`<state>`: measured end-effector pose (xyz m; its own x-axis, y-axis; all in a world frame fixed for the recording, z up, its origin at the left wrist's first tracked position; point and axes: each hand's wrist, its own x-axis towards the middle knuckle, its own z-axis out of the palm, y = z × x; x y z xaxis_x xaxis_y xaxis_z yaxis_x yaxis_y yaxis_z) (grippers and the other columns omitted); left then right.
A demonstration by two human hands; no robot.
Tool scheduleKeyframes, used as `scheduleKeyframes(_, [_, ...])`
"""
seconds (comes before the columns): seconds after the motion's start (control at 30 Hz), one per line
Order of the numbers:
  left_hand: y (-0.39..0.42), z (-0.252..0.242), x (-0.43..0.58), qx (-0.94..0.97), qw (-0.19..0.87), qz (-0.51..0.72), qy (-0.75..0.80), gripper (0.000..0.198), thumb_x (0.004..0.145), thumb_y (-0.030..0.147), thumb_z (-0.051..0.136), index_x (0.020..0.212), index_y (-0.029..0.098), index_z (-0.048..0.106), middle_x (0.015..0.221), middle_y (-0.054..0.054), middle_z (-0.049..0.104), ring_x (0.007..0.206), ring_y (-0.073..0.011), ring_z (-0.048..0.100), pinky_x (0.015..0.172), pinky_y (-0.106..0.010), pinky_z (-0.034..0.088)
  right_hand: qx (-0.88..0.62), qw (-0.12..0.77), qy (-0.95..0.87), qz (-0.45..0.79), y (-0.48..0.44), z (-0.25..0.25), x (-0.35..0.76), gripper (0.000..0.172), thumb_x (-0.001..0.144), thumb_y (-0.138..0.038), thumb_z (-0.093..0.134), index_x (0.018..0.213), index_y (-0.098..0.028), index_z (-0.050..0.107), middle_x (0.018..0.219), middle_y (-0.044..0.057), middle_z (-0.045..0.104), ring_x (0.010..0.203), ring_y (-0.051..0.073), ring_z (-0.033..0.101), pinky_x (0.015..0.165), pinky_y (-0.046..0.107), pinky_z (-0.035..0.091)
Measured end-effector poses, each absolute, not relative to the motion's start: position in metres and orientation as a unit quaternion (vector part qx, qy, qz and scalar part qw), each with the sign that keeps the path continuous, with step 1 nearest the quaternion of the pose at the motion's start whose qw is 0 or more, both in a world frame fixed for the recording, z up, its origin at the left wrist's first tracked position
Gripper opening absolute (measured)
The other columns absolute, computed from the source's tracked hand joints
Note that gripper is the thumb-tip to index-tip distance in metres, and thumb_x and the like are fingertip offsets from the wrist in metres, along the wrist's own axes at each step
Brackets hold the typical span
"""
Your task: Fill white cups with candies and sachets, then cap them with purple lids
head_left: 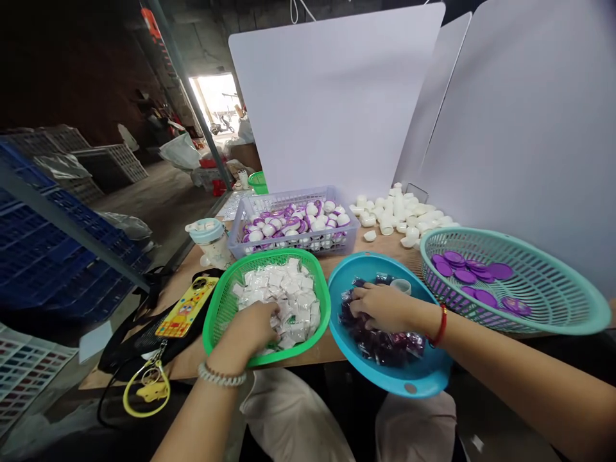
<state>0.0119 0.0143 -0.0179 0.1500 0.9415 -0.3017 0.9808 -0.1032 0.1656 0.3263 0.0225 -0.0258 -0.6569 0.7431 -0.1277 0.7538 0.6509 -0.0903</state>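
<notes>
My left hand (250, 330) reaches into the green basket (216, 314) and its curled fingers rest among the small white packets (283, 292). My right hand (380, 307) is down in the blue bowl (423, 378), fingers bent over the dark purple wrapped pieces (385, 343). A small white cap (400, 286) lies in the blue bowl just beyond that hand. Whether either hand has picked up a piece is hidden by the fingers.
A lilac crate (337, 240) of purple-and-white capsules stands behind the bowls, beside a heap of white caps (399, 215). At right is a teal basket (568, 321) with purple discs (464, 276). A yellow phone case (187, 308), a lidded cup (209, 240) and white boards (337, 96) surround the table.
</notes>
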Motion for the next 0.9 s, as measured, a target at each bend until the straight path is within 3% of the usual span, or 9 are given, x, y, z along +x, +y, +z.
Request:
scheduleKeyframes(0.1, [0.017, -0.025, 0.013, 0.742, 0.156, -0.098, 0.645, 0.050, 0.080, 0.009, 0.081, 0.129, 0.016, 0.072, 0.121, -0.013, 0.078, 0.112, -0.0311, 0.074, 0.100, -0.047, 0.055, 0.423, 0.051, 0.901, -0.080, 0.025, -0.020, 0.338, 0.007, 0.091, -0.023, 0.079, 0.094, -0.028, 0.083, 0.113, 0.004, 0.079, 0.109, 0.027, 0.072, 0.093, 0.037, 0.049])
scheduleKeyframes(0.2, [0.011, -0.030, 0.014, 0.747, 0.132, -0.102, 0.644, 0.066, 0.077, 0.001, 0.073, 0.141, 0.013, 0.066, 0.139, -0.024, 0.069, 0.125, -0.0400, 0.069, 0.105, -0.051, 0.051, 0.466, 0.033, 0.882, -0.063, 0.030, -0.006, 0.366, 0.012, 0.099, -0.027, 0.069, 0.099, -0.026, 0.081, 0.121, 0.006, 0.076, 0.112, 0.029, 0.071, 0.096, 0.040, 0.047])
scheduleKeyframes(0.27, [0.008, -0.033, 0.015, 0.755, 0.122, -0.097, 0.637, 0.082, 0.074, -0.002, 0.073, 0.152, 0.015, 0.058, 0.159, -0.027, 0.054, 0.142, -0.0462, 0.056, 0.112, -0.055, 0.046, 0.498, 0.017, 0.865, -0.057, 0.032, 0.001, 0.387, 0.018, 0.102, -0.028, 0.062, 0.102, -0.027, 0.080, 0.126, 0.007, 0.075, 0.112, 0.028, 0.071, 0.093, 0.038, 0.047])
scheduleKeyframes(0.37, [0.008, -0.034, 0.016, 0.777, 0.131, -0.089, 0.609, 0.094, 0.070, -0.003, 0.076, 0.158, 0.024, 0.054, 0.171, -0.019, 0.044, 0.157, -0.0402, 0.042, 0.124, -0.048, 0.036, 0.545, -0.003, 0.837, -0.043, 0.030, 0.007, 0.413, 0.024, 0.105, -0.029, 0.056, 0.105, -0.027, 0.080, 0.125, 0.007, 0.075, 0.103, 0.024, 0.072, 0.085, 0.034, 0.045])
scheduleKeyframes(0.47, [0.011, -0.032, 0.017, 0.792, 0.144, -0.076, 0.588, 0.075, 0.072, -0.007, 0.069, 0.140, 0.026, 0.070, 0.156, -0.013, 0.064, 0.143, -0.0313, 0.060, 0.119, -0.039, 0.041, 0.557, 0.012, 0.830, -0.020, 0.023, 0.007, 0.424, 0.021, 0.101, -0.029, 0.059, 0.094, -0.025, 0.079, 0.117, 0.007, 0.077, 0.103, 0.025, 0.070, 0.083, 0.036, 0.041])
scheduleKeyframes(0.53, [0.013, -0.030, 0.017, 0.790, 0.146, -0.065, 0.592, 0.052, 0.074, -0.004, 0.067, 0.117, 0.022, 0.079, 0.133, -0.014, 0.078, 0.126, -0.0324, 0.071, 0.109, -0.040, 0.047, 0.553, 0.026, 0.832, -0.019, 0.018, 0.006, 0.424, 0.018, 0.094, -0.026, 0.064, 0.082, -0.024, 0.078, 0.112, 0.006, 0.077, 0.105, 0.025, 0.068, 0.085, 0.037, 0.039])
scheduleKeyframes(0.63, [0.015, -0.025, 0.015, 0.775, 0.153, -0.035, 0.612, 0.022, 0.076, 0.007, 0.072, 0.091, 0.020, 0.080, 0.103, -0.012, 0.083, 0.106, -0.0338, 0.076, 0.094, -0.039, 0.052, 0.580, 0.023, 0.814, -0.007, 0.013, 0.005, 0.419, 0.021, 0.092, -0.026, 0.062, 0.077, -0.021, 0.076, 0.115, 0.009, 0.075, 0.104, 0.027, 0.066, 0.086, 0.039, 0.037])
scheduleKeyframes(0.77, [0.017, -0.015, 0.007, 0.756, 0.173, 0.042, 0.630, 0.016, 0.076, 0.013, 0.071, 0.084, 0.024, 0.079, 0.097, -0.007, 0.084, 0.098, -0.0292, 0.077, 0.090, -0.036, 0.054, 0.590, 0.033, 0.807, -0.011, 0.015, 0.003, 0.409, 0.014, 0.087, -0.024, 0.066, 0.076, -0.021, 0.075, 0.112, 0.009, 0.078, 0.108, 0.029, 0.065, 0.086, 0.040, 0.035])
scheduleKeyframes(0.9, [0.010, 0.001, 0.009, 0.743, 0.198, 0.152, 0.621, 0.022, 0.086, 0.029, 0.063, 0.094, 0.023, 0.082, 0.106, -0.012, 0.084, 0.102, -0.0317, 0.076, 0.096, -0.043, 0.056, 0.590, 0.058, 0.805, -0.033, 0.021, -0.001, 0.399, 0.011, 0.082, -0.017, 0.067, 0.076, -0.020, 0.076, 0.092, 0.011, 0.080, 0.099, 0.029, 0.068, 0.085, 0.039, 0.036])
